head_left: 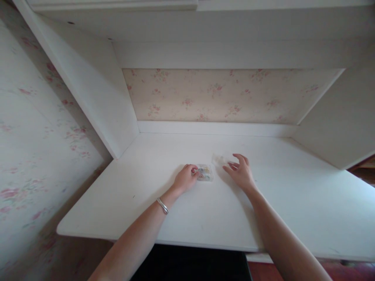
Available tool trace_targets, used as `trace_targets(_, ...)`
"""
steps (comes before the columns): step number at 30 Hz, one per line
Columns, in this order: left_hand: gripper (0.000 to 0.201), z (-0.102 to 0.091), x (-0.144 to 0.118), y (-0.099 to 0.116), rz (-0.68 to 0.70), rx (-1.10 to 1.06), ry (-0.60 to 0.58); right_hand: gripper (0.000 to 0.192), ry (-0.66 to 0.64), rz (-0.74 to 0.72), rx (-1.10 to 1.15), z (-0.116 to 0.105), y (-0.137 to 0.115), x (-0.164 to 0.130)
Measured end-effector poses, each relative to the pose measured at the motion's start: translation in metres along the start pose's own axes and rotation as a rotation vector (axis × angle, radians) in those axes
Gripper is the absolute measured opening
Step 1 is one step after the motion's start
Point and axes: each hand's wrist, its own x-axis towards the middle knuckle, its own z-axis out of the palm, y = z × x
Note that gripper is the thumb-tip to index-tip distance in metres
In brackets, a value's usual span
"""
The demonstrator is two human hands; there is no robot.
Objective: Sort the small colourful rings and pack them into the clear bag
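A small clear plastic box (206,173) with compartments lies on the white desk, with little coloured items inside that are too small to name. My left hand (185,178), a silver bracelet on its wrist, is closed at the box's left edge, thumb and fingers bent over it. To the right of the box, my right hand (241,172) is raised just above the desk. Its fingers are curved and apart, with nothing visible between them. Between the box and my right fingertips lies a faint transparent piece (219,159), perhaps plastic; its kind is unclear.
The white desk (140,164) has a rounded front-left corner. Side panels (88,86) and an overhead shelf (205,27) enclose it. Floral wallpaper (216,95) covers the back. A dark seat or clothing (193,263) shows below the front edge.
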Motion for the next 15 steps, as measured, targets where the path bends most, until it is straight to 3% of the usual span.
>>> trace_targets(5,0.022,-0.004,0.004,0.005,-0.025,-0.117,0.066,0.070,-0.072,0.010,0.286,0.011,-0.020,-0.009)
trace_targets(9,0.031,-0.010,0.004,0.011,-0.073,-0.303,0.019,0.069,-0.114,-0.131,0.260,0.021,-0.040,-0.024)
trace_targets(15,0.056,-0.015,0.002,0.016,-0.047,-0.442,-0.069,0.053,-0.210,-0.336,0.190,0.031,-0.059,-0.040)
